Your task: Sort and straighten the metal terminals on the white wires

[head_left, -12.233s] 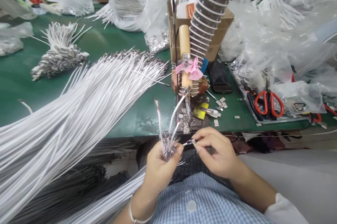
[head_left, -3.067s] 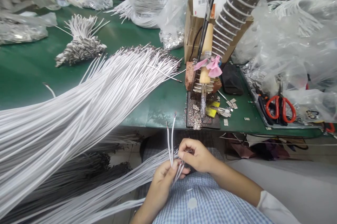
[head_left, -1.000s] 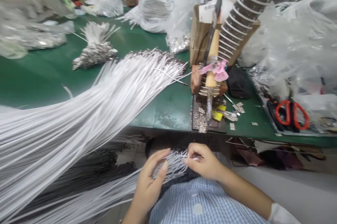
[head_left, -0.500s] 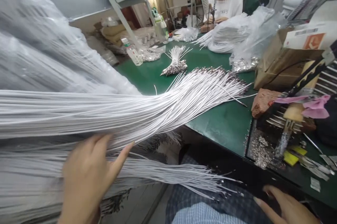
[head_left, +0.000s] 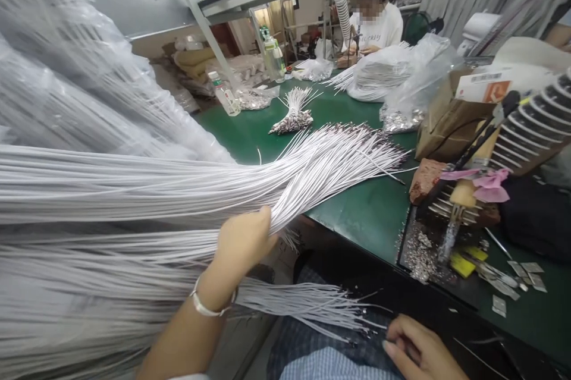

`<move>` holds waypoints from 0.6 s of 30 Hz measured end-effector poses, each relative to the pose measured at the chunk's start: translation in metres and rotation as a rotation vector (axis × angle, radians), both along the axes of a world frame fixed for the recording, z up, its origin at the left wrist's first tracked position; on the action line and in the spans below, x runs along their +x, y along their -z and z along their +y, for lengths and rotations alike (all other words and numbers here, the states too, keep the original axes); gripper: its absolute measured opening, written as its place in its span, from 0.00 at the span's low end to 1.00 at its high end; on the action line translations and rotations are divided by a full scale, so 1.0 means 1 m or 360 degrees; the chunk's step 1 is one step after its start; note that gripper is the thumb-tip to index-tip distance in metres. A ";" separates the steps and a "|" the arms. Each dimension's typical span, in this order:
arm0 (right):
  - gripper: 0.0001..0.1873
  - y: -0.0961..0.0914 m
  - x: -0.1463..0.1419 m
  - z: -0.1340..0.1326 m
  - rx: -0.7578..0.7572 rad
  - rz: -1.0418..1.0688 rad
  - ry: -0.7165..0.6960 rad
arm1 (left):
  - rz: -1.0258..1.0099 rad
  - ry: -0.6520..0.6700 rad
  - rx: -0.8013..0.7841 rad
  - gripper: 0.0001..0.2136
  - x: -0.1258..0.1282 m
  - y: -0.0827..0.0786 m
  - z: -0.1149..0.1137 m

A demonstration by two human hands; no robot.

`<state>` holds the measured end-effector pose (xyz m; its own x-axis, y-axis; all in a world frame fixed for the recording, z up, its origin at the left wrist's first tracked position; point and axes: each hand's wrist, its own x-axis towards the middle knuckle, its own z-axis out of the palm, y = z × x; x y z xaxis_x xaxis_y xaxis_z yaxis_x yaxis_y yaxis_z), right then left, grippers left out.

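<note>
nearest me, my right hand (head_left: pixel 413 347) curls beside the loose ends of the lap bundle (head_left: pixel 303 308); i can't tell whether its fingers pinch a wire. my left hand (head_left: pixel 245 243) is what has changed: half a second ago it was a blur in front of the strands, and now its fingers are clenched around a bunch of the big wire bundle (head_left: pixel 321 172), gathering the near strands into a bend. as i judge it, that puts the work on this bundle rather than the lap one. it lies across the green table (head_left: pixel 357 219), dark-tipped ends fanned toward the brick (head_left: pixel 426 181), with the wooden-handled iron (head_left: pixel 464 192) tilted just beside. farther off i see a small bundle (head_left: pixel 294 112), then a bagged coil (head_left: pixel 379 74), and beyond it a co-worker (head_left: pixel 379 26).
</note>
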<state>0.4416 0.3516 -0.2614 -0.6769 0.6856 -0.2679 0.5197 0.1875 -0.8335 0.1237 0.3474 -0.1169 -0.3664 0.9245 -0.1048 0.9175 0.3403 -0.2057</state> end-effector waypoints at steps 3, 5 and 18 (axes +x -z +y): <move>0.05 -0.005 -0.018 -0.003 0.0016 0.0101 -0.0072 | -0.0202 0.0044 0.0143 0.05 0.012 0.008 0.027; 0.02 -0.005 -0.026 -0.004 0.0012 0.0117 -0.0135 | -0.0368 0.0085 0.0227 0.05 0.013 0.012 0.046; 0.13 0.017 -0.037 -0.011 -0.0016 0.0239 -0.0029 | -0.2504 0.0049 0.1740 0.10 0.006 -0.014 0.032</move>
